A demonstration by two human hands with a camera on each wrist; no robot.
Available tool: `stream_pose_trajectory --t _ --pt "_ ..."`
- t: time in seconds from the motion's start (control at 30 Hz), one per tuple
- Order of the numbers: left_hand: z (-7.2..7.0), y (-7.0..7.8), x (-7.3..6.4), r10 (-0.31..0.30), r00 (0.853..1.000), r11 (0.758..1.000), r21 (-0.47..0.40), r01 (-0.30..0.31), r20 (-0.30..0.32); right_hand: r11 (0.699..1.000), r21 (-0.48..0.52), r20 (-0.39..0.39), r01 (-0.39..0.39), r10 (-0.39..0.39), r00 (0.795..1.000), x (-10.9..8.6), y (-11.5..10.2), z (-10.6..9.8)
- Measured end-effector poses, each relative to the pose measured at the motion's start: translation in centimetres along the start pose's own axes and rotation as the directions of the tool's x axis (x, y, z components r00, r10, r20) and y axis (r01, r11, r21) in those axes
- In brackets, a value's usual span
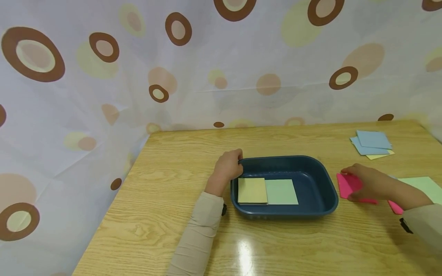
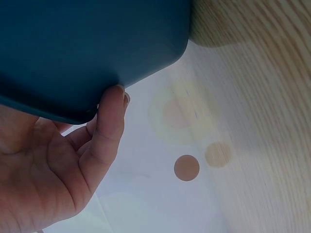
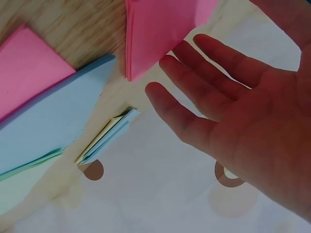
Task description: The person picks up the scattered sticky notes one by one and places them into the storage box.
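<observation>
My left hand (image 1: 228, 165) grips the far left corner of a dark blue plastic tray (image 1: 283, 213). In the left wrist view its fingers (image 2: 111, 114) bend up over the tray's rim (image 2: 58, 118). Inside the tray, a yellow pad of sticky notes (image 1: 252, 191) lies beside a light green one (image 1: 281, 191). To the right of the tray, my right hand (image 1: 371, 183) is over a pink stack of sticky notes (image 1: 346, 186), partly covering it. The right wrist view has its fingers spread and loosely extended, fingertips right at the edge of the pink stack (image 3: 160, 34).
Blue sticky notes (image 1: 374, 140) with a yellow note (image 1: 380, 155) under them lie at the back right of the wooden table (image 1: 165, 184). Beyond my right wrist are light green notes (image 1: 423, 188) and another pink stack (image 1: 395, 207). A patterned cloth (image 1: 207, 57) hangs behind.
</observation>
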State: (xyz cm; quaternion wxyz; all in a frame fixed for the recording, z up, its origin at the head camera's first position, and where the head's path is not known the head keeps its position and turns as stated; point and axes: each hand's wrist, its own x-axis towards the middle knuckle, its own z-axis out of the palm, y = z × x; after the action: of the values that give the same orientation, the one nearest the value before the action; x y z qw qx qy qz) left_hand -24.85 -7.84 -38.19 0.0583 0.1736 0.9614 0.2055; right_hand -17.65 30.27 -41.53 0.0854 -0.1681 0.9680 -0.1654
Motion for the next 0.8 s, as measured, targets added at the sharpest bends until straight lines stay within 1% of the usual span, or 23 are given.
stream_pose_trajectory --t 0.1,0.33,0.4,0.5,0.63,0.8 --pt "-0.01 -0.04 0.05 0.003 1.000 1.000 0.001 -0.003 -0.006 1.000 -0.001 -0.006 0.002 -0.002 1.000 0.16 -0.09 -0.17" --pt "0.02 -0.09 0.13 0.000 1.000 1.000 -0.007 0.000 0.001 0.999 0.039 0.005 -0.030 0.030 1.000 0.05 -0.17 -0.27" --pt "0.00 -0.10 0.13 -0.001 1.000 1.000 -0.006 0.001 0.003 0.999 0.036 0.005 -0.037 0.037 0.999 0.01 -0.20 -0.23" --pt "-0.07 -0.07 0.04 -0.001 1.000 1.000 -0.006 0.001 0.007 0.999 -0.016 -0.004 -0.050 0.050 0.999 -0.04 -0.33 -0.18" --pt "-0.13 -0.06 -0.07 0.004 1.000 1.000 -0.006 -0.004 0.002 0.991 -0.124 -0.017 -0.057 0.055 0.998 -0.10 -0.48 -0.18" --pt "-0.17 -0.09 -0.11 0.015 1.000 1.000 -0.002 -0.015 -0.012 0.980 -0.186 -0.008 -0.064 0.063 0.998 -0.21 -0.37 -0.26"
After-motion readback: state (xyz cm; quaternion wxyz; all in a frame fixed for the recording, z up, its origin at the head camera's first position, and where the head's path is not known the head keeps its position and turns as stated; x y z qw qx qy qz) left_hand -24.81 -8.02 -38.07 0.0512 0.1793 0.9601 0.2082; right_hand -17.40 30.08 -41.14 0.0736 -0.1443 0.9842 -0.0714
